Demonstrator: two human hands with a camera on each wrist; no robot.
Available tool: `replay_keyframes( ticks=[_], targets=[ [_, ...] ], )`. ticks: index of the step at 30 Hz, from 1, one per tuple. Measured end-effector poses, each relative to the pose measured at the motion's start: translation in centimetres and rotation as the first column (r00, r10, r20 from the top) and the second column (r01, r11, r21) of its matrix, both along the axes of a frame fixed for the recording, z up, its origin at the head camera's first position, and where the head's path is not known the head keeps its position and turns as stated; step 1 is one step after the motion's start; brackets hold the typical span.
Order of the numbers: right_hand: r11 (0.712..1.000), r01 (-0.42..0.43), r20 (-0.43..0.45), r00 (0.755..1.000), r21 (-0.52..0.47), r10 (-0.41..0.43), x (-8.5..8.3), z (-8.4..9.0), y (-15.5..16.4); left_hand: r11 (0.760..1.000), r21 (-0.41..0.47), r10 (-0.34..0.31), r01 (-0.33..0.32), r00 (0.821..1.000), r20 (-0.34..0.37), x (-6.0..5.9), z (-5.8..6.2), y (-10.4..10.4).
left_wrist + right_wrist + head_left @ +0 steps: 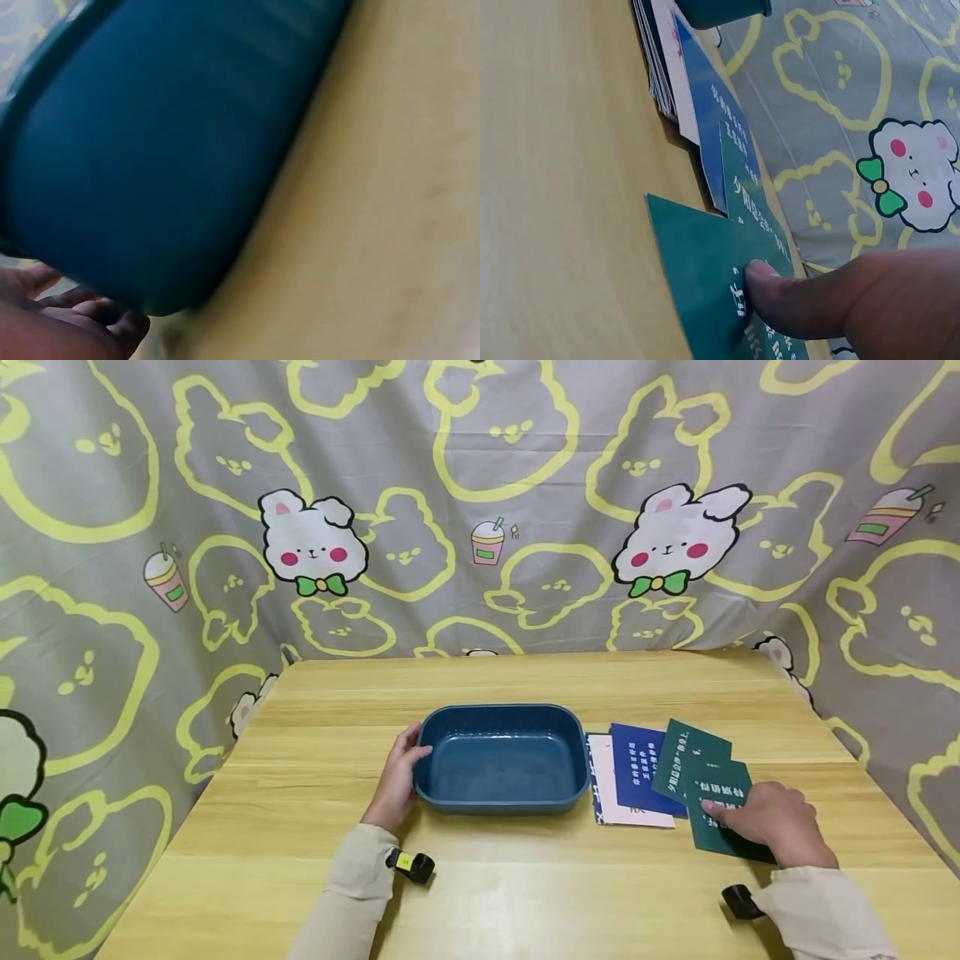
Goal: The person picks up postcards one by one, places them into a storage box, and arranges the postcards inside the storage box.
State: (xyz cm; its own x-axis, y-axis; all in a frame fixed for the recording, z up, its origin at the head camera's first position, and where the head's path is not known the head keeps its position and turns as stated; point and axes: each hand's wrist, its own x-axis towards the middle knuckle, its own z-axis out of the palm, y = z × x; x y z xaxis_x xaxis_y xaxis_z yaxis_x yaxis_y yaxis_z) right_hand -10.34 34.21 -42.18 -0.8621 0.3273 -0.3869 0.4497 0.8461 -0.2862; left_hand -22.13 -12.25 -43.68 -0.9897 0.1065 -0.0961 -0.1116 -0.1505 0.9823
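Observation:
A dark blue plastic basin (501, 768) stands on the table. My left hand (396, 777) holds its left end, thumb over the rim and fingers along the outside wall; the left wrist view shows the fingers (127, 330) against that wall. My right hand (783, 822) pinches a green card (716, 827) with white writing, its thumb on the printed face. Another green card (678, 752) lies partly under it, overlapping a blue card (633, 768). A pinkish-white card (603, 785) tops a stack beside the basin. The right hand's fingers beneath the card are hidden.
The wooden table (525, 893) reaches back to a grey curtain (405, 443) with yellow outlines and cartoon rabbits, which also hangs along both sides. Dark wrist cameras sit on both wrists over the table.

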Motion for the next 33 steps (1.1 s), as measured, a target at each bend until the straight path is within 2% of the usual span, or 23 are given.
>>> replay_keyframes(
  ticks=[5, 10, 17, 25, 33],
  targets=[
    [1.000, -0.003, -0.022, 1.000, -0.027, 0.003, 0.2, -0.4, 0.1, 0.999, -0.033, 0.013, -0.013, 1.000, 0.002, 0.3, -0.9, 0.4],
    [0.999, 0.028, -0.041, 0.999, -0.015, -0.029, 0.4, -0.4, -0.3, 0.998, -0.046, 0.030, -0.030, 1.000, 0.005, 0.5, -1.3, 0.3],
    [0.999, 0.033, -0.007, 0.999, 0.000, -0.033, 0.5, -0.8, -1.6, 0.996, -0.068, 0.059, -0.054, 0.996, 0.072, 1.4, -1.9, -0.5],
    [0.989, 0.115, -0.009, 0.993, -0.088, -0.116, 0.0, -0.4, -0.3, 0.998, -0.048, 0.043, -0.042, 0.999, 0.029, 0.9, -1.8, 0.1],
    [0.983, 0.123, -0.025, 0.992, -0.134, -0.127, 0.1, -0.9, 0.5, 0.998, -0.039, 0.041, -0.040, 0.999, 0.015, 0.9, -1.7, 0.1]
  ],
)
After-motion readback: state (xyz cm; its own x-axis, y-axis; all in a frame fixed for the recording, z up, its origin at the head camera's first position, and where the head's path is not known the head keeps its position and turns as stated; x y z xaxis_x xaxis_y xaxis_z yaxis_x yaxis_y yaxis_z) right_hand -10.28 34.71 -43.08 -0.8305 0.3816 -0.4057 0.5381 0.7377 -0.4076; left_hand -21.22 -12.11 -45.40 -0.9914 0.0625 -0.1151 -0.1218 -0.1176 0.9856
